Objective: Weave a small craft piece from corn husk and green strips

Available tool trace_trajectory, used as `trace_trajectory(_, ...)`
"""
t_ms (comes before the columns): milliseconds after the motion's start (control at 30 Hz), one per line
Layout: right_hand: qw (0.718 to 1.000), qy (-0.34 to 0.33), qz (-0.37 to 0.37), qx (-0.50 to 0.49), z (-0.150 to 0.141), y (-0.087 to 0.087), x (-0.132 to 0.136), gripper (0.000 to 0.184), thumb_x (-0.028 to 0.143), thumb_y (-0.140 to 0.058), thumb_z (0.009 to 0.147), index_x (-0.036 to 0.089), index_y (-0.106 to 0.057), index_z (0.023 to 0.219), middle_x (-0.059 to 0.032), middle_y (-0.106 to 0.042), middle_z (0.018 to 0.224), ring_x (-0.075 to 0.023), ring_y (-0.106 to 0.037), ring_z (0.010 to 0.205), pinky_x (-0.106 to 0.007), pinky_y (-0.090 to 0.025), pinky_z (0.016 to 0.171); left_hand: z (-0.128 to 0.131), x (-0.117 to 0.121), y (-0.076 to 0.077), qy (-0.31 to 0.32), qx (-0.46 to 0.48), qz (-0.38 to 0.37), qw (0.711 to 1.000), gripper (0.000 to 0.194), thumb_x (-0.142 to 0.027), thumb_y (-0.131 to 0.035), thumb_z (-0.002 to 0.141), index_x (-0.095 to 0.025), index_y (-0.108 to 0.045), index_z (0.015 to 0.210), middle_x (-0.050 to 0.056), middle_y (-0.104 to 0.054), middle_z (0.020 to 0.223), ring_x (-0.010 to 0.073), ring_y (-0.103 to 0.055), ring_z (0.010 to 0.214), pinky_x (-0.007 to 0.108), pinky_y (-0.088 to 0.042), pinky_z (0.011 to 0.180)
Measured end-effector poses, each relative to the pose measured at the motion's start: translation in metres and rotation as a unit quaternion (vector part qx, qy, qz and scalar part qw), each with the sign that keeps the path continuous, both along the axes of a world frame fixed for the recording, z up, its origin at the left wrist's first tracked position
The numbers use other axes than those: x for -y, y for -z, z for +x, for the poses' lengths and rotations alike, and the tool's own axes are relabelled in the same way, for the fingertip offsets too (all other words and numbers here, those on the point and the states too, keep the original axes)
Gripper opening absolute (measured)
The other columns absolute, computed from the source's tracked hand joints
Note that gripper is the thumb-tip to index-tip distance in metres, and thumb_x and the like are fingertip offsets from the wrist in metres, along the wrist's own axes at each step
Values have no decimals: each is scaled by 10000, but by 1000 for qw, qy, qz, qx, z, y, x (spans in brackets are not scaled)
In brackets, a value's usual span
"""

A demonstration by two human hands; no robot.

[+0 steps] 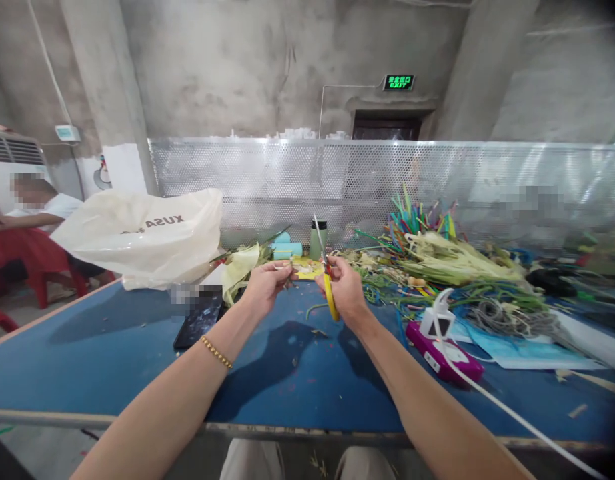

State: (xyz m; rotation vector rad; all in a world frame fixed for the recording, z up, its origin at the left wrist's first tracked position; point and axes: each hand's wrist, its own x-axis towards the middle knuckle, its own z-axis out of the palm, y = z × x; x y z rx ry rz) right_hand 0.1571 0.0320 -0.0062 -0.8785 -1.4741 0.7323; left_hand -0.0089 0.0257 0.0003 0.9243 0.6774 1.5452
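Observation:
My right hand (348, 288) is closed round a pair of scissors (330, 297) with yellow handles, the blades pointing up and away from me. My left hand (268, 285) is pinched at the fingertips, a short gap to the left of the scissors. A small pale, leafy scrap shows at those fingers, too small to name. Beyond both hands lie yellow pieces (307, 274) and a green bottle (318, 240) with a dark lid. Pale corn husks (241, 267) are heaped just left of my left hand.
A white plastic bag (147, 233) and a dark phone (200, 323) are on the left of the blue table (307, 400). To the right are a purple power strip (445, 357) with a white cable, husks (452, 257) and coiled cords (507, 319). A person (42, 200) sits far left.

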Motion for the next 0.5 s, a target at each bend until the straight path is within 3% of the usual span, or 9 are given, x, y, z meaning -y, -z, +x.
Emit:
trace_trajectory(100, 998, 3, -16, 60, 7, 0, 2, 455, 400, -719, 647, 174, -566, 1010, 37, -563, 647, -88, -457, 476, -209, -369, 444, -11, -6, -5, -42, 26, 24, 998, 173, -60, -770, 627, -100, -649, 745, 33, -672, 650, 124, -640, 588, 220, -453, 564)
trace_trajectory(267, 984, -62, -72, 154, 1, -1, 16, 377, 480, -688, 712, 188, -564, 915, 57, -499, 592, -78, -417, 459, -205, -344, 438, -21, -12, -8, -62, 39, 56, 996, 233, -102, -801, 603, -96, -647, 777, 44, -685, 680, 123, -638, 586, 223, -440, 558)
trace_trajectory(500, 977, -80, -84, 176, -5, -2, 24, 375, 526, -674, 732, 202, -560, 882, 51, -508, 601, -86, -439, 465, -207, -349, 425, -17, -8, -8, -53, 37, 52, 997, 247, -100, -814, 579, -107, -633, 748, 27, -676, 649, 124, -642, 578, 221, -453, 550)
